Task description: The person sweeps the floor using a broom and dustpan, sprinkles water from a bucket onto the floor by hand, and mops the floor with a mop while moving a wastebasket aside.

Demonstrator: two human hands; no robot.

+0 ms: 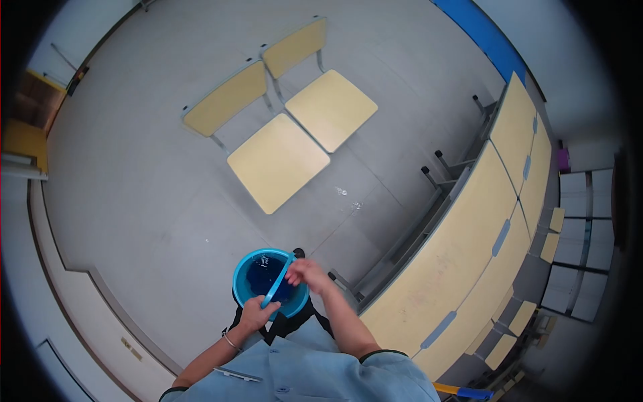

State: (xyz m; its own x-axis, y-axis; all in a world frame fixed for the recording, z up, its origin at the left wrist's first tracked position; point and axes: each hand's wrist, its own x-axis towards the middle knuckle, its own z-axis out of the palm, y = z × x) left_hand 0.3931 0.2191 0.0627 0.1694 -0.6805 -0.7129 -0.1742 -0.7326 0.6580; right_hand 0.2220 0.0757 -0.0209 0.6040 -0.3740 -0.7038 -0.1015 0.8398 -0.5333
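Note:
A light-blue bucket [238, 295] is in front of my body at the bottom centre, with something dark blue inside; I cannot tell whether it is only water or also a cloth. My left hand [256, 313] is closed around the near end of the bucket's raised handle [273, 292]. Over the bucket's right side, beside the handle's far end, is my right hand [307, 273]. Its fingers are loosely bent and point down, and I see nothing held in them. Whether they touch the handle is unclear.
Two chairs with pale yellow seats, a nearer chair [278, 163] and a farther chair [331, 109], stand side by side ahead. Wet spots [356, 206] shine on the grey floor. A row of joined desks [442, 275] runs along my right. A white wall is on the left.

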